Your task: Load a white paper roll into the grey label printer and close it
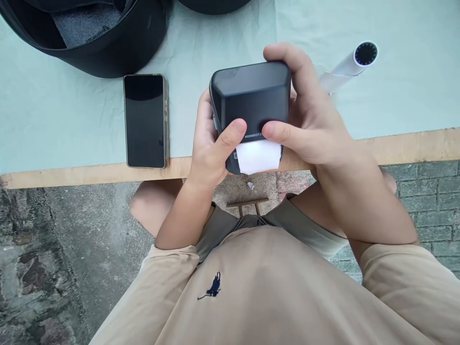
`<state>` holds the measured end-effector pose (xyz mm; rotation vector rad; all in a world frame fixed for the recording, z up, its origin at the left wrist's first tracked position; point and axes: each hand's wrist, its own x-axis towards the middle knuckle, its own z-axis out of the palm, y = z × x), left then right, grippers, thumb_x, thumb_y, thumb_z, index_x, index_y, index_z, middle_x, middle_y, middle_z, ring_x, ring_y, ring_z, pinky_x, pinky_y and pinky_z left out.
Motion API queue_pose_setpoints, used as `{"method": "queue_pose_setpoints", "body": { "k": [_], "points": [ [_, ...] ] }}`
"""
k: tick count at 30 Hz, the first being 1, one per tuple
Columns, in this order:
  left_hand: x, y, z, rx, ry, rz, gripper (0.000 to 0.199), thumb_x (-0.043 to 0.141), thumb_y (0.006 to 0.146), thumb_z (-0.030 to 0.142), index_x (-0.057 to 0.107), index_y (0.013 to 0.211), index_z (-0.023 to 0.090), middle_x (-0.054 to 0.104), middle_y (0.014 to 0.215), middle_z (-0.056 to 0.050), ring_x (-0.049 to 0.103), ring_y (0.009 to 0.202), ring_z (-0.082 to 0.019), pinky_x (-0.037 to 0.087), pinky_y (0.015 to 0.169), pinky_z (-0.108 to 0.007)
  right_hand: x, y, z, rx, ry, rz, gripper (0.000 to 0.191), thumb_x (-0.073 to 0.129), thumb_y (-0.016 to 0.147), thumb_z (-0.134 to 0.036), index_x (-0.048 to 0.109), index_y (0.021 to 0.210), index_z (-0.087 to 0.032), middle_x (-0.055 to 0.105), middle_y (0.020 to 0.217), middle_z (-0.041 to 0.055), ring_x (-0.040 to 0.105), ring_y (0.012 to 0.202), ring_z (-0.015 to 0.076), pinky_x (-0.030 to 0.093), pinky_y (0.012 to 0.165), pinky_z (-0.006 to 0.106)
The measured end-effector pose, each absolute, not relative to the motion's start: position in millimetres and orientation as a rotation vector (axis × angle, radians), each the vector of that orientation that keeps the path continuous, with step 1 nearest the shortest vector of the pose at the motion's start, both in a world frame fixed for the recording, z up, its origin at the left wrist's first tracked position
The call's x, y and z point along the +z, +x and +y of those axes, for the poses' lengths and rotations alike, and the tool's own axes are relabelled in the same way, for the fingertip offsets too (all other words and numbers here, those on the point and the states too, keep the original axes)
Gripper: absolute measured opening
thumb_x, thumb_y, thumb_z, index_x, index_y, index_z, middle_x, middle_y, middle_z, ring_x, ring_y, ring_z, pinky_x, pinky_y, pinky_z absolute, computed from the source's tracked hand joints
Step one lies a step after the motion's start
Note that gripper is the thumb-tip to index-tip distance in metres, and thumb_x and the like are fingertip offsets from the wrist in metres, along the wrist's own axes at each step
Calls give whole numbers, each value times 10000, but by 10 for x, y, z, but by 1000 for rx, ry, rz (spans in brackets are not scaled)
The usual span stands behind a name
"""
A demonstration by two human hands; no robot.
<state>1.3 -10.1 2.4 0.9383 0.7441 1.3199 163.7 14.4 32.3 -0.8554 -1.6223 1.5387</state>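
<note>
A black label printer [253,103] with NIIMBOT lettering is held up over the table's front edge. White paper [259,156] with an uneven lower edge sticks out below the lettering. My left hand [215,143] grips the printer's left side, its thumb on the front face. On the right side, my right hand [309,112] holds it too, with the thumb near the lettering and a finger reaching up by the top corner. The fingers behind the printer are hidden.
A phone [144,121] with a dark screen lies left of the hands. An open black zippered case [108,52] stands at the back left, another dark object [215,4] beside it. A white cylindrical object [345,69] is at the right on the cloth-covered table [406,96].
</note>
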Motion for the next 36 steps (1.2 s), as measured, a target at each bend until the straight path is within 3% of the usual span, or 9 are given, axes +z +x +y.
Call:
{"method": "queue_pose_setpoints", "body": {
  "k": [6, 10, 14, 18, 23, 29, 33, 36],
  "points": [
    [16, -13, -107, 1316, 951, 700, 375, 605, 805, 454, 507, 1146, 334, 608, 1072, -16, 556, 1216, -230, 482, 998, -377, 340, 1643, 127, 1522, -885, -1642, 704, 667, 761, -405, 287, 1344, -302, 499, 1243, 28, 558, 1109, 168, 561, 726, 233],
    [38, -4, -63, 1247, 866, 706, 443, 463, 827, 602, 536, 1154, 314, 649, 1090, -40, 456, 1317, -253, 433, 1068, -422, 345, 1658, 157, 1444, -926, -1706, 665, 652, 779, -388, 314, 1344, -294, 515, 1232, 24, 581, 1022, 134, 549, 757, 236],
    [-30, 3, 0, 1330, 822, 702, 419, 420, 856, 565, 552, 1169, 319, 619, 1255, 33, 296, 1412, -257, 379, 1125, -453, 330, 1669, 177, 1253, -913, -1742, 623, 635, 797, -352, 362, 1353, -289, 398, 1405, -11, 495, 1236, 143, 501, 962, 255],
    [-91, -4, 23, 1377, 842, 695, 443, 510, 793, 620, 583, 1134, 346, 647, 1196, 61, 151, 1459, -279, 331, 1159, -498, 331, 1669, 172, 1229, -898, -1776, 627, 619, 816, -313, 348, 1381, -300, 393, 1423, -20, 432, 1314, 145, 471, 1027, 248],
    [-91, -35, -10, 1356, 814, 783, 413, 411, 884, 568, 587, 1125, 283, 664, 1096, -11, 273, 1435, -263, 358, 1138, -502, 359, 1659, 158, 1225, -886, -1824, 692, 636, 800, -338, 312, 1410, -312, 368, 1453, -22, 388, 1358, 170, 450, 1083, 298],
    [-66, -62, 9, 1281, 788, 773, 369, 497, 816, 590, 619, 1033, 317, 684, 1095, 26, 321, 1398, -267, 384, 1120, -450, 405, 1744, 173, 1223, -876, -1908, 804, 723, 721, -331, 317, 1413, -381, 361, 1477, -45, 361, 1390, 196, 401, 1146, 373],
    [32, -45, -31, 1230, 741, 702, 425, 397, 866, 570, 616, 1071, 268, 668, 1060, 0, 385, 1364, -275, 383, 1122, -472, 548, 1761, 142, 947, -1077, -1963, 690, 710, 721, -432, 451, 1348, -302, 464, 1397, -7, 454, 1305, 230, 522, 1003, 352],
    [52, -41, -62, 1247, 776, 713, 412, 437, 871, 535, 571, 1147, 260, 640, 1047, -12, 471, 1312, -262, 452, 1064, -451, 677, 1708, 141, 689, -1209, -1968, 576, 631, 770, -502, 513, 1272, -244, 539, 1274, -6, 553, 1132, 197, 563, 843, 284]
  ]
}}
